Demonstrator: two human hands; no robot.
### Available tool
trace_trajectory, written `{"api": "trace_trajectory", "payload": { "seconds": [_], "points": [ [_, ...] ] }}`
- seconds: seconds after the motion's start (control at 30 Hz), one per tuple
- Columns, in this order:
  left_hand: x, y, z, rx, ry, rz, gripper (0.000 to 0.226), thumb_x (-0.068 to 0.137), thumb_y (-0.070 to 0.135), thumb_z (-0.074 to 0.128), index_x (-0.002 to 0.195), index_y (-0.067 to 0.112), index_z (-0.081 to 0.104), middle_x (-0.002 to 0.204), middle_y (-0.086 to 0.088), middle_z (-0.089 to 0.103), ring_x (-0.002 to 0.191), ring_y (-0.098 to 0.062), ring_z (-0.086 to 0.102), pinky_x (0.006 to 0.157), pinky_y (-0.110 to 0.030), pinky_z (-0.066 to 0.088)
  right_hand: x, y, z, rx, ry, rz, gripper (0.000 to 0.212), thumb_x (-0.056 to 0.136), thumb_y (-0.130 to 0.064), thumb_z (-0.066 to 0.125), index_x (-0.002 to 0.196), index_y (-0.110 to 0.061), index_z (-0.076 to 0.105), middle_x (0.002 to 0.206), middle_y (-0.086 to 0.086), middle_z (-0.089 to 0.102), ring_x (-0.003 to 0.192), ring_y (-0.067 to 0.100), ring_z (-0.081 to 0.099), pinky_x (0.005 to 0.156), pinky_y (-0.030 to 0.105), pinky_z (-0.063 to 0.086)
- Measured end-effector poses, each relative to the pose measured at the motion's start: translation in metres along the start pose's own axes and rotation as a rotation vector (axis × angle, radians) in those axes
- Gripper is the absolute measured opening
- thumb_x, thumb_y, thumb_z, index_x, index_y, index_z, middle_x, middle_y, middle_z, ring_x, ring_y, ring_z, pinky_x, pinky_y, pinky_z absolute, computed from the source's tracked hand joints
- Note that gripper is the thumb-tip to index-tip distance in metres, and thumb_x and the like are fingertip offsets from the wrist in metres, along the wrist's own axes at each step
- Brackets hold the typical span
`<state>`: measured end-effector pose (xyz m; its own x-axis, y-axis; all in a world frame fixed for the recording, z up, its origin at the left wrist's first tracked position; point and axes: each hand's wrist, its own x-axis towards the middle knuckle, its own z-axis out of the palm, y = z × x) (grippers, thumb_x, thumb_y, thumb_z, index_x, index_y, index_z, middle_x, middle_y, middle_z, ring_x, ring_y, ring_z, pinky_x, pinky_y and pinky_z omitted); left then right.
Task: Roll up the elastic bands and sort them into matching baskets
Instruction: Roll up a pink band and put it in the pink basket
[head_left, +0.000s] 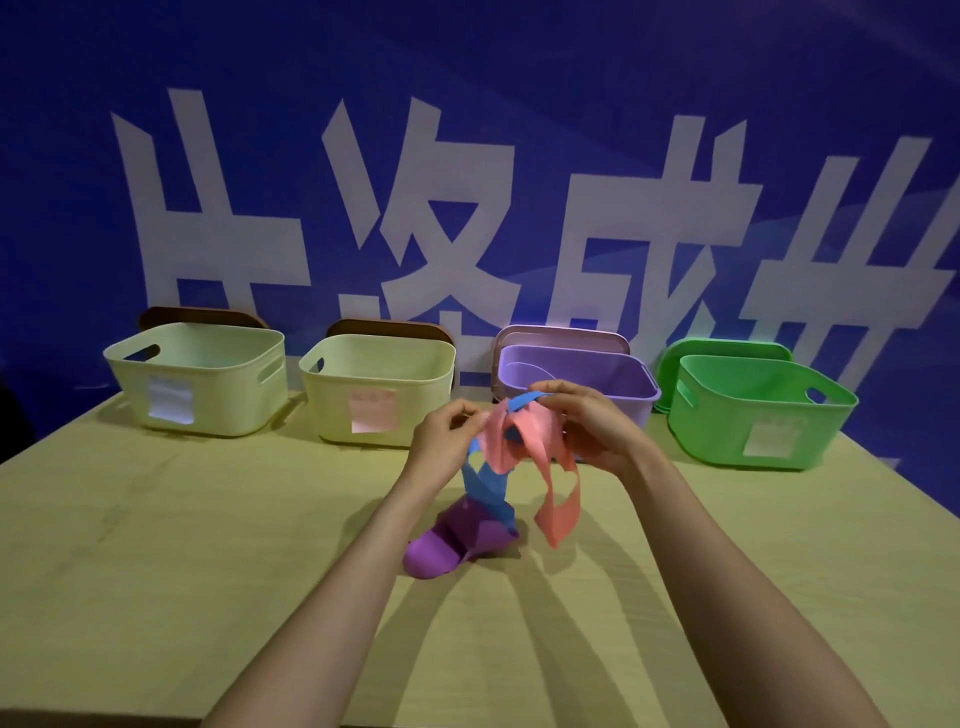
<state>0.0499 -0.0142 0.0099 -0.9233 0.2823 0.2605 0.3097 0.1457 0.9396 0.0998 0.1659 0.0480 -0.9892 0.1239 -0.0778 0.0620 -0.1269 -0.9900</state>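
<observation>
My left hand and my right hand are raised above the table's middle, holding a tangle of elastic bands between them. The left hand pinches the pink band, which loops down to the right. The right hand grips the blue band at its top; the blue band hangs down behind the pink one. A purple band lies crumpled on the table below, touching the blue band's lower end.
Four baskets stand in a row at the table's far edge: a cream basket at left, a second cream basket, a purple basket and a green basket. A blue banner wall rises behind them.
</observation>
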Motion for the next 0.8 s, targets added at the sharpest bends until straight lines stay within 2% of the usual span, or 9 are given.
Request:
{"api": "trace_trajectory", "payload": {
  "seconds": [0.13,0.23,0.3,0.33,0.4,0.5,0.6,0.7,0.8],
  "points": [
    [0.002,-0.003,0.001,-0.098,0.135,-0.029,0.018,0.093,0.015,0.057,0.085,0.008,0.071,0.082,-0.005,0.067,0.077,-0.014,0.055,0.072,-0.027,0.042,-0.005,0.002,0.0,-0.182,-0.005,-0.04,0.009,0.09,-0.005,0.059,0.094,-0.011,0.064,0.088,0.009,0.065,0.075,0.018,0.06,0.063,0.024,0.051],
    [0.005,0.003,0.001,-0.39,0.128,-0.223,0.025,0.092,0.006,0.052,0.073,0.011,0.068,0.072,-0.005,0.067,0.075,-0.02,0.058,0.071,-0.027,0.045,-0.002,0.006,-0.002,-0.714,0.048,-0.147,0.016,0.081,-0.001,0.068,0.093,-0.011,0.066,0.086,0.004,0.064,0.076,0.016,0.058,0.068,0.025,0.046],
    [0.003,0.007,0.0,-0.63,0.022,-0.362,0.028,0.091,0.003,0.046,0.067,0.008,0.061,0.061,-0.003,0.066,0.066,-0.021,0.064,0.071,-0.029,0.048,0.006,0.011,-0.003,-1.022,0.22,-0.265,0.023,0.076,0.005,0.062,0.094,-0.008,0.066,0.088,0.006,0.063,0.081,0.021,0.056,0.065,0.025,0.036],
    [0.001,0.009,0.0,-0.73,-0.017,-0.418,0.029,0.092,0.003,0.043,0.065,0.007,0.054,0.06,-0.005,0.065,0.062,-0.022,0.066,0.073,-0.032,0.05,0.009,0.013,-0.004,-1.032,0.291,-0.316,0.028,0.073,0.01,0.056,0.092,-0.007,0.066,0.088,0.008,0.06,0.083,0.024,0.055,0.062,0.024,0.031],
    [0.0,0.007,0.004,-0.729,-0.074,-0.476,0.03,0.095,0.009,0.041,0.065,0.007,0.045,0.069,-0.01,0.06,0.061,-0.024,0.067,0.069,-0.037,0.054,0.01,0.017,-0.003,-0.96,0.335,-0.387,0.037,0.069,0.017,0.047,0.085,-0.013,0.063,0.084,0.003,0.053,0.081,0.024,0.051,0.059,0.023,0.029],
    [-0.001,0.001,0.012,-0.405,-0.216,-0.465,0.032,0.097,0.032,0.05,0.076,0.01,0.056,0.078,-0.004,0.062,0.071,-0.017,0.061,0.064,-0.028,0.051,0.008,0.024,0.001,-0.865,0.334,-0.462,0.036,0.069,0.019,0.046,0.083,-0.011,0.058,0.081,-0.001,0.049,0.08,0.02,0.047,0.058,0.013,0.034],
    [-0.004,-0.004,0.022,-0.147,-0.322,-0.305,0.019,0.093,0.028,0.058,0.103,0.012,0.061,0.094,0.002,0.063,0.081,-0.006,0.056,0.065,-0.016,0.043,0.009,0.028,0.003,-0.807,0.38,-0.451,0.024,0.075,0.011,0.052,0.081,-0.011,0.058,0.078,0.0,0.05,0.076,0.017,0.045,0.056,0.012,0.032],
    [-0.005,-0.012,0.027,-0.205,-0.363,-0.171,0.038,0.088,0.013,0.065,0.125,0.011,0.054,0.115,0.0,0.061,0.099,-0.006,0.058,0.072,-0.006,0.045,0.007,0.027,0.001,-0.549,0.246,-0.31,0.029,0.082,0.012,0.046,0.078,-0.014,0.056,0.073,0.0,0.057,0.068,0.017,0.051,0.054,0.022,0.04],
    [-0.004,-0.013,0.027,-0.183,-0.4,-0.09,0.033,0.083,0.009,0.071,0.113,0.015,0.059,0.11,-0.001,0.063,0.104,-0.012,0.056,0.084,-0.012,0.046,-0.001,0.024,-0.002,-0.288,0.088,-0.237,0.037,0.083,0.019,0.042,0.087,-0.012,0.061,0.078,0.002,0.064,0.067,0.014,0.061,0.058,0.025,0.048]
  ]
}}
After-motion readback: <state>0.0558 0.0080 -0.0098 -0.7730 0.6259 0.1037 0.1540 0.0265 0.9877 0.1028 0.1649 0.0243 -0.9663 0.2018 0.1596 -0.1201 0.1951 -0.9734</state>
